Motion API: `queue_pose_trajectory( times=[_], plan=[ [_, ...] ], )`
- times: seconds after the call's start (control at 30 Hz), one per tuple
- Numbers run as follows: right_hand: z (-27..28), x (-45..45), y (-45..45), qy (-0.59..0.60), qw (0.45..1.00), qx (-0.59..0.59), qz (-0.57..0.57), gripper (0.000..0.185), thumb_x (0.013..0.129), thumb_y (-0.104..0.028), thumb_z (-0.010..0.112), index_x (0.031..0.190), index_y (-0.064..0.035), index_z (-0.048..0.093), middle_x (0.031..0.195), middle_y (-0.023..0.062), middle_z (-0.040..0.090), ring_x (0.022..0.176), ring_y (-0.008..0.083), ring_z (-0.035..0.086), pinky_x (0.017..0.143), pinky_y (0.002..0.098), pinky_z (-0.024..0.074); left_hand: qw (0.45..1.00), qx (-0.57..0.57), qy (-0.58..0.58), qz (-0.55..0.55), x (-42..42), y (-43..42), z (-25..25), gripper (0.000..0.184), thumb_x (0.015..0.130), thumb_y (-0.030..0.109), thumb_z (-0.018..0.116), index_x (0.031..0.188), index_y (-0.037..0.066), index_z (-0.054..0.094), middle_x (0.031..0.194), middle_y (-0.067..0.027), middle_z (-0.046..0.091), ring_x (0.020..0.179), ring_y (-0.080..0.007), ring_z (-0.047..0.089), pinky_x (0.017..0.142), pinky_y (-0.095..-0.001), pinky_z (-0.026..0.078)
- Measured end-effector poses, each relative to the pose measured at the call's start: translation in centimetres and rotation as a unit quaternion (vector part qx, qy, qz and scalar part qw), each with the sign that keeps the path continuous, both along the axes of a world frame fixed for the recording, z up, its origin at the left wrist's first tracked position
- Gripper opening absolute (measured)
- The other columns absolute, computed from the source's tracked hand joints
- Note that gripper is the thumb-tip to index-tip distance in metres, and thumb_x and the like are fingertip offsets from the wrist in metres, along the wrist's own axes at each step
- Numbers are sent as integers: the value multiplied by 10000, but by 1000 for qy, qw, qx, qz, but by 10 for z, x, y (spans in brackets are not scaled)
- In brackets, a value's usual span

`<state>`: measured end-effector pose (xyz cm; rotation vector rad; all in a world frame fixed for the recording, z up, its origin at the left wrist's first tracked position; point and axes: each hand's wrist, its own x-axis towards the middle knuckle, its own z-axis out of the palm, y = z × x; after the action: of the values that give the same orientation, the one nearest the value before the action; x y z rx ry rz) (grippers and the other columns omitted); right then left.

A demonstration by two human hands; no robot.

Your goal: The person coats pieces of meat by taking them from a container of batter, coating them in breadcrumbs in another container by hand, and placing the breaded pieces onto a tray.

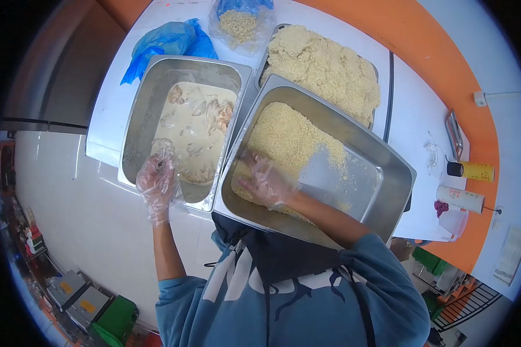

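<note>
- Batter first: it's pooled in the left pan, looks runny, so I'd expect anything in it to be slick.
- Pinkish pieces lie half sunk in it, mostly toward the far side. My guess is soft, floppy and light, kinda easy to tear. I'd slip fingers under the thick middle rather than pinch a thin edge.
- Left hand is at the near left corner of that pan, fingers curled in. Can't tell if there's anything in them, the glove is all crinkles.
- Right hand is down in the crumbs in the right pan, fingers loosely open, bit blurry at the tips. No firm grip on anything that I can see.
- Crumbs look dry, loose and coarse, banked toward the left and far side of their pan. Probably weigh next to nothing; a cupped palm should beat fingertips, since they'd spill through gaps.
- Bigger heap sits on the bench just behind that pan, clumpier looking.
- Both pans look like stiff metal, probably heavy loaded. I'd grab opposite rims and keep the batter one level, it'd slosh.
</note>
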<state>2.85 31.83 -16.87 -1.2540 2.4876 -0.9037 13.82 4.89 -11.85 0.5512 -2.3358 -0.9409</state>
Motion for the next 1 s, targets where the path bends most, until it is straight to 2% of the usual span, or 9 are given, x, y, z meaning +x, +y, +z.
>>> queue_pose_trajectory(
  times=[0.1, 0.2, 0.4, 0.5, 0.57, 0.63, 0.73, 0.83, 1.0],
  plan=[
    [-1, 15, 10, -156, 982, -54, 92, 523, 880, -279, 641, 1294, 17, 524, 1252, 242, 552, 1165, 370, 536, 988, 420, 435, 1000, 13, -7, 11, 1, 0, -1, 139, 810, 99, 705, 927, 42, 655, 795, -116, 669, 676, -255, 641, 632, -349, 507],
    [-5, 30, 14, -383, 923, -37, 25, 566, 866, -317, 681, 1294, 20, 527, 1291, 236, 544, 1197, 348, 528, 1009, 395, 422, 1000, 12, 0, 15, 0, 1, -3, 151, 811, 101, 706, 943, 43, 661, 802, -113, 671, 685, -255, 643, 641, -344, 511],
    [-40, 14, 44, -407, 913, -6, -24, 549, 788, -239, 802, 1220, 1, 564, 988, 74, 689, 912, 165, 639, 848, 299, 517, 1000, 10, 4, 13, -1, -1, -6, 143, 814, 107, 706, 935, 41, 670, 787, -112, 674, 675, -250, 649, 633, -343, 516],
    [0, -26, 51, -484, 874, -3, -54, 544, 812, -305, 757, 1232, -9, 580, 1187, 169, 625, 1128, 254, 578, 971, 338, 448, 1000, -1, 3, 15, -2, 1, -1, 146, 814, 121, 711, 930, 41, 672, 772, -110, 676, 671, -251, 656, 626, -345, 516],
    [35, -55, 50, -444, 893, 0, -76, 483, 813, -255, 761, 1190, -3, 595, 1117, 145, 654, 1058, 228, 619, 914, 326, 490, 999, 6, -27, 32, -2, 3, 4, 149, 816, 123, 710, 932, 40, 671, 781, -112, 677, 673, -251, 656, 623, -343, 516],
    [38, -71, 53, -220, 970, -99, -25, 421, 812, -246, 758, 1125, -1, 619, 1003, 145, 677, 985, 238, 647, 877, 347, 504, 999, 9, -38, 37, -3, 5, 4, 147, 818, 121, 709, 931, 37, 667, 789, -114, 675, 670, -246, 653, 620, -339, 514],
    [60, -107, 53, -36, 995, -92, -15, 342, 811, -245, 753, 1022, 6, 657, 887, 161, 685, 932, 272, 663, 857, 373, 504, 999, 4, -22, 36, -2, 5, 7, 143, 819, 114, 709, 924, 29, 662, 800, -116, 672, 665, -231, 645, 614, -332, 510],
    [75, -119, 53, -216, 972, -5, -98, 229, 830, -191, 705, 937, 9, 677, 885, 203, 674, 950, 320, 650, 857, 389, 491, 1000, 6, -9, 30, -3, 9, 12, 147, 819, 114, 713, 919, 22, 657, 804, -117, 668, 668, -218, 640, 612, -327, 508],
    [-10, -108, 35, -123, 985, 120, -9, 75, 807, -19, 593, 802, 13, 661, 858, 218, 652, 804, 342, 642, 745, 407, 509, 999, -16, -35, 35, -5, 9, 13, 158, 814, 114, 717, 925, 23, 650, 789, -120, 659, 669, -220, 635, 617, -326, 508]
  ],
)
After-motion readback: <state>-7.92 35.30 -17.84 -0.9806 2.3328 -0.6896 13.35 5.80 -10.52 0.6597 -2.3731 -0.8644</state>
